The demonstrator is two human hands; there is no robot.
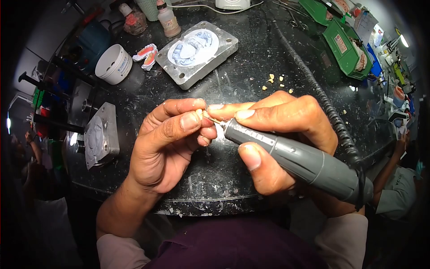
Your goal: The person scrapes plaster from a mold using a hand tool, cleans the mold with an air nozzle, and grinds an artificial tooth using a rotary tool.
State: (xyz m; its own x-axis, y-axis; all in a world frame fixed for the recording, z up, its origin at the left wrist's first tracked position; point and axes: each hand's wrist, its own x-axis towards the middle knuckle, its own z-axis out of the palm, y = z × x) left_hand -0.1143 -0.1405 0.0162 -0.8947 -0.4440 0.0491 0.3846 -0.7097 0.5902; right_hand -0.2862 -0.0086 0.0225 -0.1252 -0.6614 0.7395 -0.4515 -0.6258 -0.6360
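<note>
Between thumb and forefinger, my left hand (163, 139) pinches a small yellowish false tooth (200, 112). My right hand (286, 130) grips a dark grey rotary handpiece (295, 159), its thin metal bur (214, 120) pointing left at the tooth. Bur and tooth look to be touching, though the fingertips partly hide the contact. From the back end of the handpiece a black ribbed cable (313, 85) runs up across the bench. Several loose false teeth (271, 78) lie on the black bench top beyond my right hand.
A metal flask half (197, 51) with white plaster sits ahead; another flask half (101, 136) stands at left. Nearby are a white tub (114, 64), a pink-and-white denture model (147, 56) and a bottle (168, 20). Green boxes (345, 49) hold models at right. Other people are at both sides.
</note>
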